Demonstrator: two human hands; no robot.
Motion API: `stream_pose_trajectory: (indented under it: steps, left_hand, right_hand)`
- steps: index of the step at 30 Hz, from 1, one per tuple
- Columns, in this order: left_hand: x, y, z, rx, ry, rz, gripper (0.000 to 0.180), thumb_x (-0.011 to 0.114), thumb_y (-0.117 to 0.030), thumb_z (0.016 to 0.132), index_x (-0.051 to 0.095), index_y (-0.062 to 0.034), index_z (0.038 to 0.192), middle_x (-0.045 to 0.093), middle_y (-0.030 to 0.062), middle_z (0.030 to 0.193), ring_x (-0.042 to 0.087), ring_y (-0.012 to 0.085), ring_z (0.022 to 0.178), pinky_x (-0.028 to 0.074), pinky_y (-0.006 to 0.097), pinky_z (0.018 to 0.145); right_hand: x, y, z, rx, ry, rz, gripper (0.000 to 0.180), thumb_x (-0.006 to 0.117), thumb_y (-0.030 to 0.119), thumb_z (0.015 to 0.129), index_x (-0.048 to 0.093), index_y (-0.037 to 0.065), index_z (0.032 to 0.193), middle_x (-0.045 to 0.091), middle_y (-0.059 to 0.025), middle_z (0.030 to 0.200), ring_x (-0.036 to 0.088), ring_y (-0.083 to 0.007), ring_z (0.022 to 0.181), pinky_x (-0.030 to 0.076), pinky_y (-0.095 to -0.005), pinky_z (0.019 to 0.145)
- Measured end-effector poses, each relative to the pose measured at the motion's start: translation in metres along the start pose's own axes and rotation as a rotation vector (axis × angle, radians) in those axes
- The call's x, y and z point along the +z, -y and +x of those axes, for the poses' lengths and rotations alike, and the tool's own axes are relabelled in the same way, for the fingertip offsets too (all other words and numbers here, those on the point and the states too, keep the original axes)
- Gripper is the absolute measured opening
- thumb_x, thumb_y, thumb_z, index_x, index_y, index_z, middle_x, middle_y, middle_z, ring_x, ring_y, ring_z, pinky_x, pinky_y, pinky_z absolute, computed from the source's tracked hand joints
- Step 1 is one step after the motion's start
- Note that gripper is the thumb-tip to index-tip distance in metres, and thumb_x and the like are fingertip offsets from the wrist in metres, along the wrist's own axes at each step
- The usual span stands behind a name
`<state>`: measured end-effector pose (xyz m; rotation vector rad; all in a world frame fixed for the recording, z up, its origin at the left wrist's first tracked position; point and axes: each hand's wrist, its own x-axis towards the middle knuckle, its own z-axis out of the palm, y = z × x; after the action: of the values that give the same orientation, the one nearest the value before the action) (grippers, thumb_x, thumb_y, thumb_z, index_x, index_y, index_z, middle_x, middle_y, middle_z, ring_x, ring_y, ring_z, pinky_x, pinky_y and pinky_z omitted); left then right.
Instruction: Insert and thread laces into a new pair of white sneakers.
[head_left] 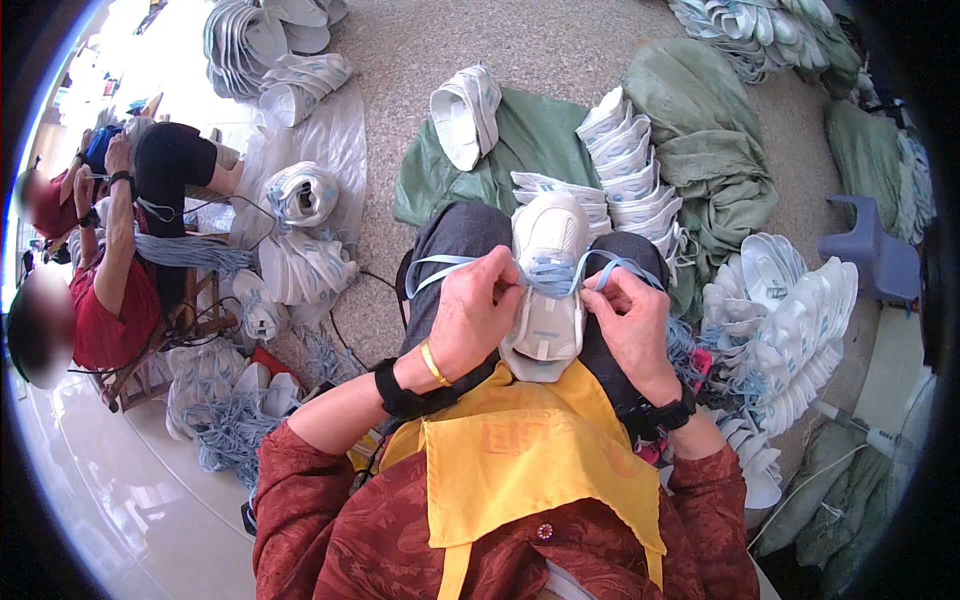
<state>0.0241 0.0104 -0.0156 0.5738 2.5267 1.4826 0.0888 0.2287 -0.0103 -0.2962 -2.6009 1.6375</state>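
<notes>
White shoe (548,275) rests on your lap, toe away. Your left hand (478,318) pinches blue lace (548,278) at eyelets; your right hand (628,325) pinches lace's other end.

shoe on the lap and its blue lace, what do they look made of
Shoe: likely matte white synthetic leather or mesh upper; smooth panels, no shine, though the look leaves it open. Blue lace: flat woven fabric tape, bending limply where the left hand and right hand pull it.
</notes>
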Motion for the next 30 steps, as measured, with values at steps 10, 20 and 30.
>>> stream_pose_trajectory:
  steps: [10,20,30]
  left_hand:
    - [0.001,-0.001,-0.001,0.029,-0.063,0.020,0.025,0.080,0.002,0.081,0.055,-0.0013,0.085,0.053,0.0075,0.076,0.059,0.0192,0.061,0.049,0.031,0.057]
    - [0.000,0.000,-0.005,0.051,-0.029,0.042,0.015,0.075,0.001,0.087,0.061,-0.0003,0.090,0.058,0.0095,0.080,0.063,0.0212,0.064,0.052,0.032,0.059]
    - [0.002,0.001,-0.007,0.076,-0.031,0.067,0.012,0.072,0.000,0.089,0.061,-0.0016,0.093,0.059,0.0109,0.082,0.064,0.0259,0.067,0.053,0.035,0.061]
  right_hand:
    - [-0.005,0.006,-0.006,-0.225,-0.055,-0.228,0.014,0.078,0.002,0.086,0.068,0.000,0.095,0.068,-0.0129,0.088,0.068,-0.0297,0.075,0.055,-0.0376,0.067]
    - [-0.004,0.021,-0.009,-0.151,0.034,-0.262,0.020,0.079,0.004,0.083,0.068,-0.002,0.098,0.068,-0.0153,0.088,0.071,-0.0324,0.080,0.058,-0.0401,0.072]
    - [0.004,0.016,-0.013,-0.245,0.039,-0.376,0.023,0.068,-0.005,0.085,0.066,0.000,0.108,0.069,-0.0159,0.093,0.072,-0.0295,0.085,0.059,-0.0387,0.076]
